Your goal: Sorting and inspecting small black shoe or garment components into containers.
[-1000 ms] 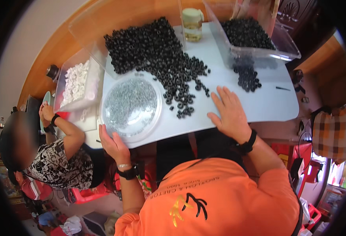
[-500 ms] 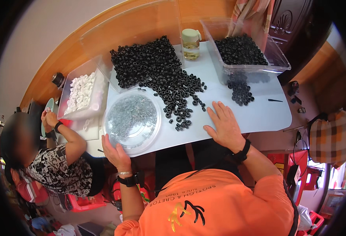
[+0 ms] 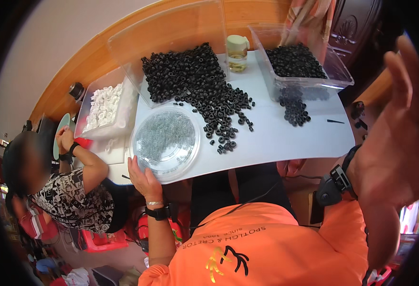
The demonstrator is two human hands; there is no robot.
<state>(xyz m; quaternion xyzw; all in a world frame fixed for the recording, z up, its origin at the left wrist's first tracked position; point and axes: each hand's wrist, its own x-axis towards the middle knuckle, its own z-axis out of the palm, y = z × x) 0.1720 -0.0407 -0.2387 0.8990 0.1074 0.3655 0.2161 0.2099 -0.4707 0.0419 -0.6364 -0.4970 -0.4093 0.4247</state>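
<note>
My left hand (image 3: 145, 180) rests with its fingers stretched out at the near edge of a round clear plastic tray (image 3: 189, 169), which holds many small clear or silvery pieces (image 3: 164, 136). Raised at the far right, close to the camera, my right hand (image 3: 393, 143) is open and holds nothing. Short black ring-shaped parts (image 3: 185, 71) spill in a heap from a clear bin (image 3: 171, 28) lying on its side. Loose black parts (image 3: 227, 143) trail toward the table's near edge.
At the back right stands another clear bin (image 3: 309, 83) of black parts. A lidded bottle (image 3: 238, 52) is between the bins. White parts (image 3: 102, 109) fill a bin at left, beside a seated co-worker (image 3: 76, 195). A small black tool (image 3: 336, 121) lies on the white table (image 3: 276, 143).
My right hand has lifted off the table and swung up to the right, close to the camera. My left hand stays by the round tray. The view has shifted slightly.
</note>
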